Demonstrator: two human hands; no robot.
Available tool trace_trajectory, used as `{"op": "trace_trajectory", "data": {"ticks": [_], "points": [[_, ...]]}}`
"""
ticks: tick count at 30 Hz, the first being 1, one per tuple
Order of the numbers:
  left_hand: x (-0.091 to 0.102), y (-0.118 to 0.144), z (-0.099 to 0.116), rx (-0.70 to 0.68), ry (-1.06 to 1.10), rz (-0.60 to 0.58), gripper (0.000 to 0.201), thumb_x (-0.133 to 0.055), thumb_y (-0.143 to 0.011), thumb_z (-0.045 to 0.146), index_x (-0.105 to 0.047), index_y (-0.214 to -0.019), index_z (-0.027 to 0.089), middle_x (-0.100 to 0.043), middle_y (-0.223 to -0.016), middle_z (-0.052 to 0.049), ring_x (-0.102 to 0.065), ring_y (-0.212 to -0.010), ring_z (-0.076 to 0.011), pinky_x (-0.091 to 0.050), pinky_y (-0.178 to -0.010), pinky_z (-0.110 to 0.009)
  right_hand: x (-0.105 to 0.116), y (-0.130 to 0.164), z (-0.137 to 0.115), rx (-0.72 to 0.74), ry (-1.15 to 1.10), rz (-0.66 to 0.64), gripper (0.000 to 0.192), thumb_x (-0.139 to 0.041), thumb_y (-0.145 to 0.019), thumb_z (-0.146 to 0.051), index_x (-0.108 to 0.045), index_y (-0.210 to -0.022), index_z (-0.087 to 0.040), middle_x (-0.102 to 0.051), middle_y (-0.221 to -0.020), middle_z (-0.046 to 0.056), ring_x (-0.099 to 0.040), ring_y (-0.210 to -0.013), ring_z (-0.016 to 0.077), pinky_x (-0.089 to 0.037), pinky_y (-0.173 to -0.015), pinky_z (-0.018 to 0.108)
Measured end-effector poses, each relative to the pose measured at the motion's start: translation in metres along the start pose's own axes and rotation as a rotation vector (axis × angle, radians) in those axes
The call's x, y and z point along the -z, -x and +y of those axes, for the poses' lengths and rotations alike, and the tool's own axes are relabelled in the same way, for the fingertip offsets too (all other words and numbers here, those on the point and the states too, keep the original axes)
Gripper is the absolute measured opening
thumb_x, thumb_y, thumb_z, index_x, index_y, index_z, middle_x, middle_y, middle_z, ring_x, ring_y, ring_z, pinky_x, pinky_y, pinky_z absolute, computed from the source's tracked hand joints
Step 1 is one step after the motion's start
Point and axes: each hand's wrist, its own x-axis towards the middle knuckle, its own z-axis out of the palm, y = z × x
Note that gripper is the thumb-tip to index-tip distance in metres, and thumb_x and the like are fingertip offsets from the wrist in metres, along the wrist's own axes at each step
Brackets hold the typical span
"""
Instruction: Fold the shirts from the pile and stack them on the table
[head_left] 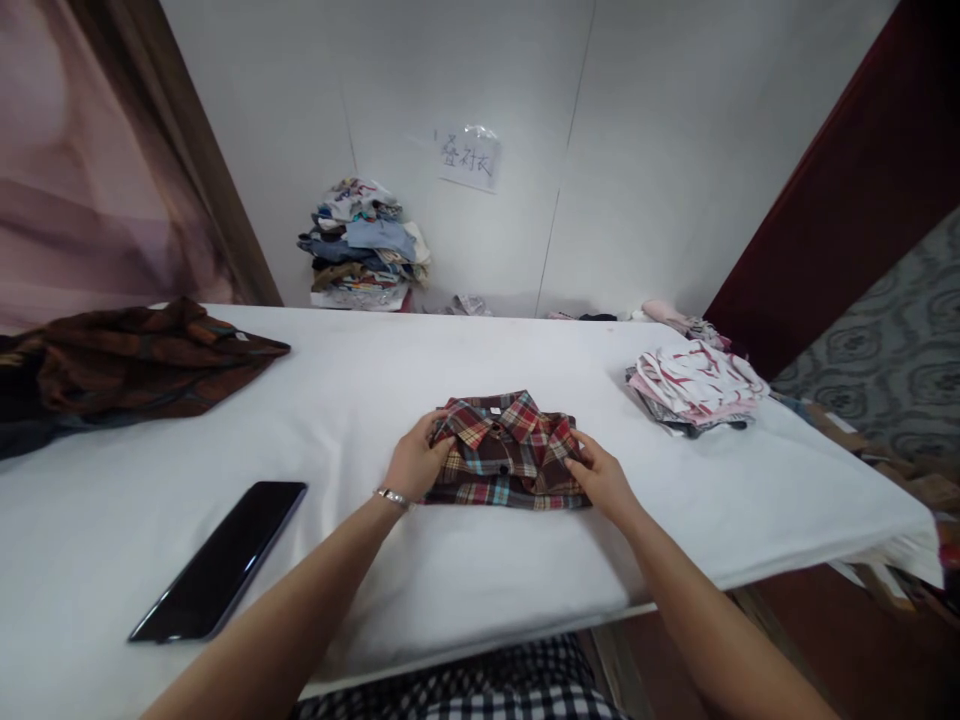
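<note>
Table (480, 590), covered in smooth white cloth, filled most of the view and ran back to a pale panelled wall bearing a handwritten note (469, 158). A dark red panel stood to the right of the table, with patterned grey flooring beyond it.

At the table's centre lay the shirt (506, 452), a folded plaid garment in red, brown and teal, soft woven fabric, roughly rectangular, collar uppermost. The left hand (415, 462) gripped the shirt's left edge, fingers curled over the fabric. The right hand (600, 478) held the shirt's right edge, fingers bent and closed on the fold. A metal bracelet (393, 496) circled the left wrist.

Left of the shirt, a phone (221, 560) lay flat, glossy black, screen dark. Farther left, a brown patterned garment (142, 360) lay crumpled. Right of the shirt sat a stack (697, 388) of folded pink and white striped clothes. Behind the table, against the wall, a heap (364, 245) of mixed clothing stood. Nothing lay between hands and shirt.
</note>
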Motion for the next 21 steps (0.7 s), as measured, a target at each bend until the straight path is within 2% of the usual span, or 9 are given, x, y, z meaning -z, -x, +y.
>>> {"op": "trace_trajectory", "data": {"ticks": [3, 5, 12, 17, 19, 21], "points": [[0.002, 0.0, -0.005, 0.123, -0.169, -0.078, 0.046, -0.061, -0.079, 0.031, -0.061, -0.124, 0.024, -0.074, -0.103, -0.006, -0.069, -0.098, -0.0263, -0.054, -0.086, -0.037, -0.002, 0.007, 0.01, 0.058, 0.265, 0.067, 0.054, -0.068, -0.073, -0.035, -0.063, -0.126, -0.029, -0.075, -0.096, 0.002, -0.067, -0.09, 0.0251, -0.053, -0.082, 0.037], [0.002, 0.003, -0.008, 0.151, -0.235, -0.098, 0.046, -0.063, -0.08, 0.033, -0.062, -0.124, 0.023, -0.074, -0.104, -0.006, -0.069, -0.098, -0.0265, -0.053, -0.085, -0.036, -0.001, 0.012, 0.012, 0.088, 0.404, 0.073, 0.05, -0.067, -0.075, -0.034, -0.064, -0.125, -0.03, -0.075, -0.097, 0.002, -0.068, -0.091, 0.0254, -0.052, -0.083, 0.036], [0.0, 0.017, -0.006, -0.002, -0.245, 0.106, 0.047, -0.054, -0.089, 0.042, -0.055, -0.132, 0.023, -0.066, -0.127, -0.008, -0.065, -0.11, -0.0252, -0.051, -0.095, -0.038, 0.003, 0.015, 0.0, 0.213, 0.701, 0.066, 0.051, -0.057, -0.084, -0.033, -0.056, -0.134, -0.026, -0.07, -0.12, 0.007, -0.065, -0.105, 0.0261, -0.051, -0.088, 0.038], [-0.003, 0.018, -0.005, -0.013, -0.134, 0.086, 0.051, -0.053, -0.089, 0.045, -0.052, -0.135, 0.021, -0.066, -0.129, -0.009, -0.064, -0.115, -0.0252, -0.051, -0.1, -0.04, -0.002, -0.022, -0.028, 0.391, 0.754, 0.119, 0.052, -0.049, -0.091, -0.041, -0.053, -0.137, -0.019, -0.058, -0.137, 0.013, -0.054, -0.124, 0.027, -0.045, -0.101, 0.042], [-0.005, 0.017, -0.007, -0.035, -0.132, 0.07, 0.051, -0.055, -0.087, 0.041, -0.052, -0.135, 0.021, -0.065, -0.133, -0.009, -0.061, -0.12, -0.0259, -0.049, -0.103, -0.041, -0.013, -0.044, -0.042, 0.395, 0.791, 0.053, 0.048, -0.051, -0.092, -0.04, -0.056, -0.134, -0.018, -0.061, -0.132, 0.013, -0.056, -0.121, 0.0253, -0.044, -0.101, 0.039], [-0.005, 0.017, -0.01, -0.052, -0.134, 0.057, 0.051, -0.057, -0.086, 0.037, -0.052, -0.135, 0.021, -0.064, -0.134, -0.008, -0.062, -0.12, -0.0255, -0.049, -0.104, -0.041, -0.026, -0.061, -0.055, 0.325, 0.854, -0.043, 0.043, -0.055, -0.091, -0.037, -0.061, -0.128, -0.019, -0.069, -0.119, 0.011, -0.062, -0.107, 0.023, -0.046, -0.092, 0.034]]}}
